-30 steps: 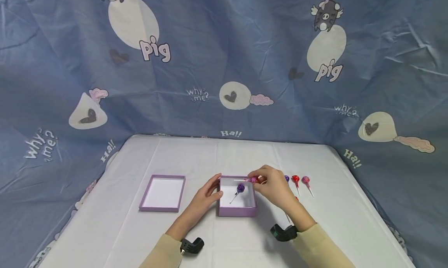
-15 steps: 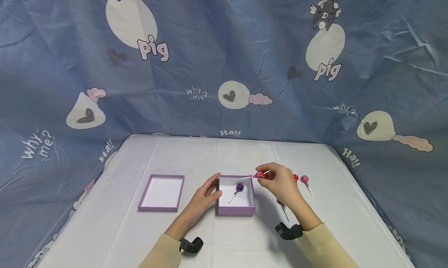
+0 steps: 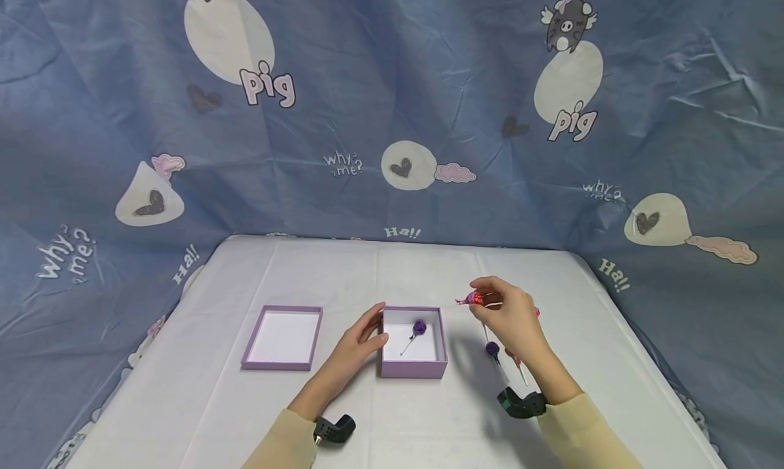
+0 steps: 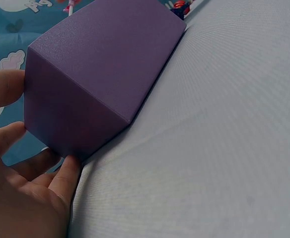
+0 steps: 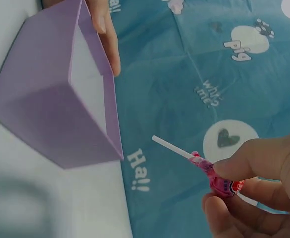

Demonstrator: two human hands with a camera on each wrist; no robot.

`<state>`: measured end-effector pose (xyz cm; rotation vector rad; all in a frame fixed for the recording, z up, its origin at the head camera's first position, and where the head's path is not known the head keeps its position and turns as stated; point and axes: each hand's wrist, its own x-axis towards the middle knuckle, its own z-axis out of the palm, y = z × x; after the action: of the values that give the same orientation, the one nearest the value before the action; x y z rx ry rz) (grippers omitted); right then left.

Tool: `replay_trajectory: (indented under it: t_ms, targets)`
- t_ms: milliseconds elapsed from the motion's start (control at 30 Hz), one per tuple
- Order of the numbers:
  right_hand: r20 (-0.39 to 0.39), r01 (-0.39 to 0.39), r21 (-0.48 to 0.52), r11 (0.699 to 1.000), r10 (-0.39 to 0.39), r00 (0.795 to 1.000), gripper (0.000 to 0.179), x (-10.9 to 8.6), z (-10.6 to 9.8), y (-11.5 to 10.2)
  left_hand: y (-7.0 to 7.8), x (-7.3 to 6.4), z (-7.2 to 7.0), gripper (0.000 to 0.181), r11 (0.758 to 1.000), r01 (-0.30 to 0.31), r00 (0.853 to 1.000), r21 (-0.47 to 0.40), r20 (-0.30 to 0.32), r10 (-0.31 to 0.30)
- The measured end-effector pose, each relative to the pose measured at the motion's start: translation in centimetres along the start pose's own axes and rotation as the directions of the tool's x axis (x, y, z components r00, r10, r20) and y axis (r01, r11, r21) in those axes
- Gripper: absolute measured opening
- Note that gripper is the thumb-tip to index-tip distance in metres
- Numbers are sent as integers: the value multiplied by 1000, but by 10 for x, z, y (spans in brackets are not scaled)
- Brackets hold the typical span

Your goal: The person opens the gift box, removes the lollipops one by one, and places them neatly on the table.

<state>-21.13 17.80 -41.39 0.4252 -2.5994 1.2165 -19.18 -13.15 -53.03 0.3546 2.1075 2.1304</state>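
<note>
My left hand (image 3: 358, 346) rests against the left side of an uncovered purple box (image 3: 413, 370), thumb at the rim and fingertips by the back corner. The left wrist view shows these fingertips on the box's outer wall (image 4: 100, 54). Inside the box lies one purple-wrapped lollipop (image 3: 419, 328). Right of the box, my right hand (image 3: 508, 316) pinches a pink-and-red-wrapped lollipop (image 5: 222, 181) by its head, above the table. Its white stick points toward the box in the right wrist view. Under and beside this hand lie a purple lollipop (image 3: 493, 350) and a red one (image 3: 513, 355).
The box's shallow purple lid (image 3: 282, 367) lies at the left, inside up. A pink lollipop head (image 3: 537, 312) peeks out behind the right hand. White cloth covers the table (image 3: 343, 271), and a blue printed curtain (image 3: 490, 203) hangs behind it. Each wrist carries a black device.
My right hand has moved right, from over the box to beyond its right side, with the pink-and-red lollipop still pinched. My left hand and the box have stayed put.
</note>
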Motion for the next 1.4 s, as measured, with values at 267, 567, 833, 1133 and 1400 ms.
replay_trajectory:
  t_ms: [267,567,833,1133,1400]
  targets:
    - [-34,-53,-39,998,52,998,27,-5,-11,14,1,0,0,65,1000,9,1000,6,-8,-9]
    - [-71,-68,-81,994,62,996,25,-11,-27,33,2,-1,0,64,1000,11,1000,9,-2,-11]
    - [-87,-61,-144,988,49,995,28,-12,-46,42,2,0,-1,65,1000,-6,1000,22,-7,6]
    - [-63,-92,-151,984,84,995,27,-18,-59,50,-1,0,-1,64,1000,-1,1000,16,-7,1]
    - [-71,-121,-196,973,109,992,27,-23,-73,56,-1,1,0,64,1000,-2,1000,13,-8,2]
